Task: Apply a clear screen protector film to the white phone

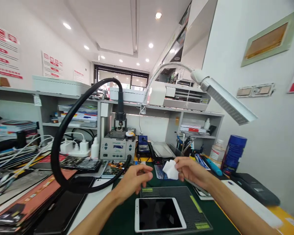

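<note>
My right hand (191, 170) pinches a crumpled white wipe (171, 169) between thumb and fingers, above the far edge of the mat. To the left, my left hand (135, 179) hovers with its fingers loosely curled and apart, and nothing shows in it. Below both hands a white-framed tablet (159, 214) lies screen up, its dark display unlit. It rests on a dark textured mat (192, 209) with yellow-green marks, and neither hand touches it.
A thick black hose (55, 147) arcs from a hot-air rework station (117, 148) at the left. Stacked device parts (49, 192) crowd the left side. A lamp (230, 99) hangs over the right, where a blue canister (234, 153) and a clear bottle (217, 150) stand.
</note>
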`<state>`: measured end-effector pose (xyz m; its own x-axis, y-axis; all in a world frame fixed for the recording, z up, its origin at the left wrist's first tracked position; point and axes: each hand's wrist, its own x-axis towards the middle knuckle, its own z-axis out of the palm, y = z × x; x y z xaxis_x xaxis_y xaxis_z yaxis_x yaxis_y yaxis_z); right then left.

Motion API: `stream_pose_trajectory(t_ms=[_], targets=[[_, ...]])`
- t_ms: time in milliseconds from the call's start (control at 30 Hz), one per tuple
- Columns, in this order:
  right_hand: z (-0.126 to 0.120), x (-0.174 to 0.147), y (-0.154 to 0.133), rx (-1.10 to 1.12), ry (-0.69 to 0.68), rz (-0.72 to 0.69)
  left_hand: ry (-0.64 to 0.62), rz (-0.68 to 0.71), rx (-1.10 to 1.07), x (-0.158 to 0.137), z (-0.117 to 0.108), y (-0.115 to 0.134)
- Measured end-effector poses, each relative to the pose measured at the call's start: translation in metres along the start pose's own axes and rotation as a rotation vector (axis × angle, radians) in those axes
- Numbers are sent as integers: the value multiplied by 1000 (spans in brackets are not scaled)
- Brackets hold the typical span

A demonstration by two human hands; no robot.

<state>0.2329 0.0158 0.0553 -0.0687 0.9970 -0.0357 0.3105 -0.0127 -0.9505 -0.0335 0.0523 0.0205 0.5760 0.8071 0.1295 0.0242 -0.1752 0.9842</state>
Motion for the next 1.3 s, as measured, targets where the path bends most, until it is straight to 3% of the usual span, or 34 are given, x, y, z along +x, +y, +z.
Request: stream_pose_trajectory(t_ms=[100,200,367,533,867,1167,1300], targets=[[39,11,1,187,-126,-29,-56,-61,-92,0,4,-1],[60,22,3,296,-207,-32,14,-91,-126,4,2,-3],[68,27,8,385,-260,-39,137,-76,-74,7,-3,-1],[71,19,9,391,-302,-26,202,53,19,2,-3,4],[77,14,13,339,-286,16,161,-100,-89,7,-4,-1],[77,9,12,381,-102,4,80,-146,-204,0,-2,6],[76,9,14,329,-30,-52,0,-107,-101,0,4,1]])
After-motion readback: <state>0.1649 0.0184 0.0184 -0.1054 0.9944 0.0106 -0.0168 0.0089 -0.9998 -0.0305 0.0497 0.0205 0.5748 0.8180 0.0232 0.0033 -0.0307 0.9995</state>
